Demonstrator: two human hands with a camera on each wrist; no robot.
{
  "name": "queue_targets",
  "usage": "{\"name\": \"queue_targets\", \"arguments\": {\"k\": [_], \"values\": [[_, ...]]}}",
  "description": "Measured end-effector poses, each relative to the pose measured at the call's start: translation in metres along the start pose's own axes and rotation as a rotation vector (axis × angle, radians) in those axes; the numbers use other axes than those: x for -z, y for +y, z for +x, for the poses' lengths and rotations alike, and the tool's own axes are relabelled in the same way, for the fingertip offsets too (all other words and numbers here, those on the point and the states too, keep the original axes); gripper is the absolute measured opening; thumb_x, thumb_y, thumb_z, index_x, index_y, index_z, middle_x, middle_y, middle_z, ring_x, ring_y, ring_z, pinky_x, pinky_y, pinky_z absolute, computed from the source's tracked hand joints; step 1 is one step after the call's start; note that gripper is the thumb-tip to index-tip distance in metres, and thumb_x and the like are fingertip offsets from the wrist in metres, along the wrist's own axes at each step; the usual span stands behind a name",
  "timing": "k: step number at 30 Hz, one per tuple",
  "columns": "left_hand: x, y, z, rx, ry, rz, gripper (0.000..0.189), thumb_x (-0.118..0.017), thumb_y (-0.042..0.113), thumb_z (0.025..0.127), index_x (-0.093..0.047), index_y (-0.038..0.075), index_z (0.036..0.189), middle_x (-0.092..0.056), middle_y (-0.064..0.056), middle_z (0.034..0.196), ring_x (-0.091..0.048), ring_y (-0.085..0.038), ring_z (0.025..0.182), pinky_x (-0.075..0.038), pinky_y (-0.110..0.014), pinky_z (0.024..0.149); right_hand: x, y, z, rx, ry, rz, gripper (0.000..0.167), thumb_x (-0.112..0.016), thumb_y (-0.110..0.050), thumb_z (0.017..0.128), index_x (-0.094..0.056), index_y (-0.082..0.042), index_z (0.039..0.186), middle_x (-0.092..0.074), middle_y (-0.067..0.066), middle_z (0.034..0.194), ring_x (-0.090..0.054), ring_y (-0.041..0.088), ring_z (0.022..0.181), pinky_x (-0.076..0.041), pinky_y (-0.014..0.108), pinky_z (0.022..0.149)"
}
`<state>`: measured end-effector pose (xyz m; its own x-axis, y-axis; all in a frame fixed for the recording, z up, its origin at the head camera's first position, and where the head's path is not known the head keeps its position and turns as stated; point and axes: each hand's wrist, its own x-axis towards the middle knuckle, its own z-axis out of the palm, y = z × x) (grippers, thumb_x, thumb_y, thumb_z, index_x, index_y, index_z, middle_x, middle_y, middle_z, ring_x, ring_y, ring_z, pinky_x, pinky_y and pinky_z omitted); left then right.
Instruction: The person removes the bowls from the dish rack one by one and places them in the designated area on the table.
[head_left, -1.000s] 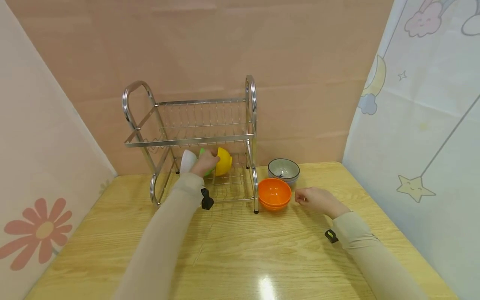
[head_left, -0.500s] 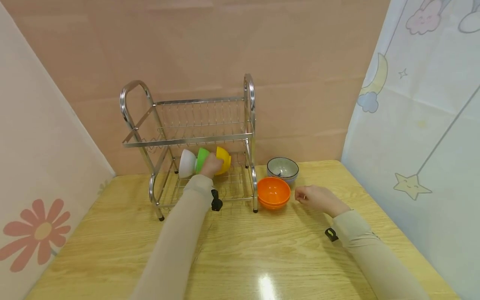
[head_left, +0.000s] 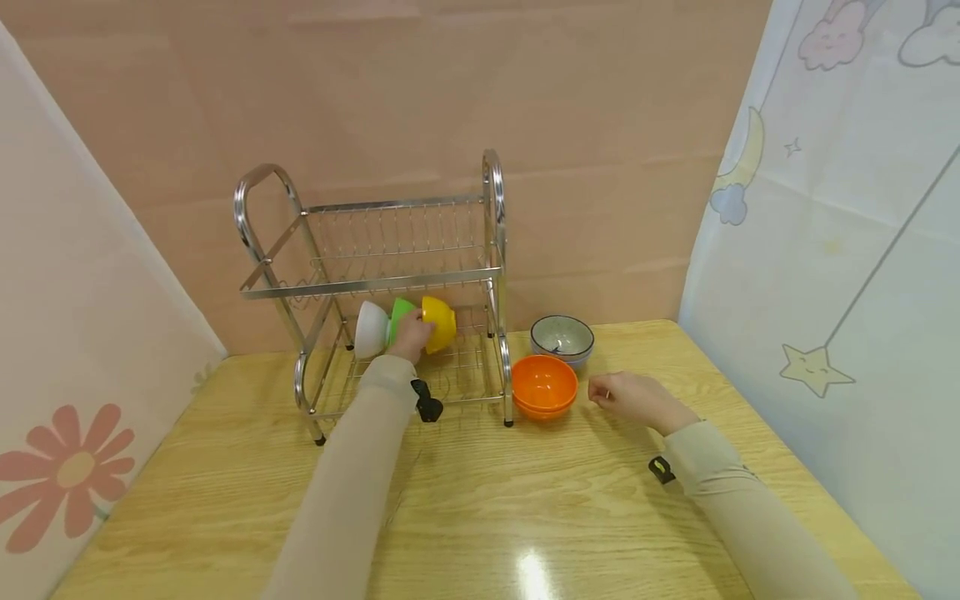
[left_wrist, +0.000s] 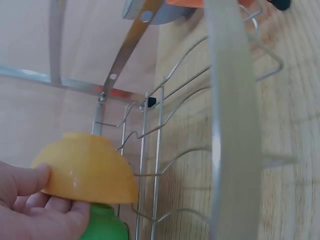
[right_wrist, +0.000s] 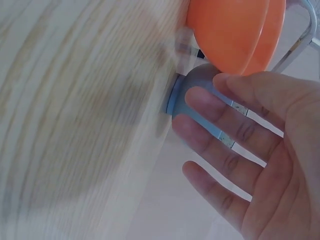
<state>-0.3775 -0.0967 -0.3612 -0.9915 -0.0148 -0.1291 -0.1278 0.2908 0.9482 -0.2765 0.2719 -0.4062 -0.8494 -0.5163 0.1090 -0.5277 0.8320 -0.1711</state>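
On the lower tier of the metal dish rack (head_left: 371,287), a white bowl (head_left: 371,330), a green bowl (head_left: 401,315) and a yellow bowl (head_left: 440,323) stand on edge in a row. My left hand (head_left: 409,335) pinches the rim of the yellow bowl, thumb on its outer side and fingers inside, as the left wrist view shows. Part of the green bowl (left_wrist: 104,224) is hidden behind the yellow one there. Right of the rack, my right hand (head_left: 632,397) hovers beside the stacked orange bowls (head_left: 543,387), its fingers loosely bent and holding nothing.
Behind the orange bowls sits a pair of grey bowls (head_left: 562,337) with dark rims. A wooden table (head_left: 480,500) bears everything. The rack's upper tier (head_left: 375,283) overhangs the left hand's area. Patterned sheets form walls left, right and behind.
My left hand has shifted slightly, first right and then back left, with the yellow bowl now closer to the green one. The right hand has stayed still. The head view has drifted a little.
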Motion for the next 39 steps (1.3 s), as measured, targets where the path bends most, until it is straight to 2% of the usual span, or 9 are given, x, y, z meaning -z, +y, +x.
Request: {"name": "queue_targets", "arguments": {"k": [4,8,12,17,25,28,32,36,39], "values": [[0.01,0.002,-0.001,0.017,-0.092,-0.155,0.048,-0.042,0.008,0.103,-0.031,0.001,0.149,-0.043,-0.018,0.144,-0.044,-0.032,0.131,-0.039,-0.044,0.109,0.0,0.001,-0.001,-0.01,0.008,-0.01,0.006,-0.062,-0.013,0.092,-0.064,-0.015,0.087,-0.066,-0.008,0.08,-0.061,0.009,0.073,-0.05,0.031,0.062],[0.018,0.01,-0.008,0.002,-0.17,-0.227,0.048,-0.043,0.012,0.104,-0.03,0.002,0.149,-0.042,-0.017,0.145,-0.044,-0.031,0.132,-0.038,-0.043,0.11,0.001,0.003,-0.001,-0.021,0.003,-0.009,0.005,-0.062,-0.015,0.093,-0.064,-0.015,0.088,-0.066,-0.008,0.081,-0.061,0.01,0.074,-0.051,0.032,0.062],[0.022,0.019,-0.022,-0.038,-0.208,-0.157,0.046,-0.045,0.016,0.104,-0.035,0.004,0.147,-0.048,-0.015,0.141,-0.048,-0.029,0.128,-0.041,-0.042,0.107,0.001,0.003,0.0,-0.03,0.0,0.005,0.006,-0.061,-0.017,0.093,-0.064,-0.015,0.089,-0.066,-0.008,0.082,-0.062,0.011,0.076,-0.051,0.034,0.063],[0.024,0.025,-0.05,-0.147,-0.236,0.05,0.044,-0.049,0.018,0.103,-0.04,0.005,0.144,-0.055,-0.014,0.137,-0.055,-0.027,0.121,-0.046,-0.04,0.1,0.003,0.004,0.001,-0.032,0.003,0.011,0.005,-0.062,-0.016,0.093,-0.065,-0.015,0.089,-0.066,-0.009,0.082,-0.062,0.01,0.076,-0.051,0.033,0.064],[0.028,0.031,-0.097,-0.379,-0.251,0.279,0.032,-0.055,0.011,0.099,-0.052,0.001,0.129,-0.062,-0.017,0.127,-0.062,-0.029,0.112,-0.052,-0.04,0.094,0.002,0.003,0.006,-0.007,0.021,0.016,0.005,-0.063,-0.016,0.092,-0.065,-0.015,0.088,-0.065,-0.01,0.079,-0.059,0.008,0.072,-0.05,0.032,0.062],[0.028,0.035,-0.114,-0.455,-0.24,0.37,0.027,-0.057,0.01,0.097,-0.056,0.002,0.123,-0.065,-0.016,0.122,-0.064,-0.027,0.108,-0.054,-0.039,0.089,0.002,0.003,0.006,-0.003,0.023,0.006,0.005,-0.063,-0.016,0.092,-0.065,-0.016,0.088,-0.064,-0.01,0.079,-0.058,0.008,0.071,-0.05,0.031,0.062],[0.026,0.037,-0.138,-0.599,-0.208,0.517,0.024,-0.059,0.007,0.096,-0.058,0.001,0.118,-0.067,-0.016,0.116,-0.066,-0.022,0.094,-0.056,-0.031,0.078,0.003,0.004,0.005,-0.008,0.029,0.0,0.005,-0.063,-0.015,0.092,-0.065,-0.016,0.088,-0.065,-0.009,0.08,-0.06,0.008,0.072,-0.05,0.032,0.061],[0.021,0.035,-0.159,-0.822,-0.131,0.768,0.023,-0.065,0.008,0.092,-0.058,0.004,0.113,-0.069,-0.012,0.098,-0.061,-0.014,0.068,-0.053,-0.022,0.061,0.005,0.006,0.004,0.0,0.023,0.006,0.005,-0.063,-0.014,0.093,-0.064,-0.016,0.088,-0.066,-0.009,0.08,-0.061,0.009,0.072,-0.051,0.032,0.061],[0.016,0.03,-0.169,-1.088,-0.041,0.966,0.024,-0.071,0.005,0.086,-0.059,0.006,0.107,-0.068,-0.005,0.08,-0.058,-0.012,0.058,-0.052,-0.021,0.058,0.006,0.006,0.003,0.0,0.019,0.007,0.005,-0.062,-0.015,0.093,-0.065,-0.015,0.089,-0.067,-0.008,0.082,-0.062,0.01,0.074,-0.052,0.033,0.063]]}}
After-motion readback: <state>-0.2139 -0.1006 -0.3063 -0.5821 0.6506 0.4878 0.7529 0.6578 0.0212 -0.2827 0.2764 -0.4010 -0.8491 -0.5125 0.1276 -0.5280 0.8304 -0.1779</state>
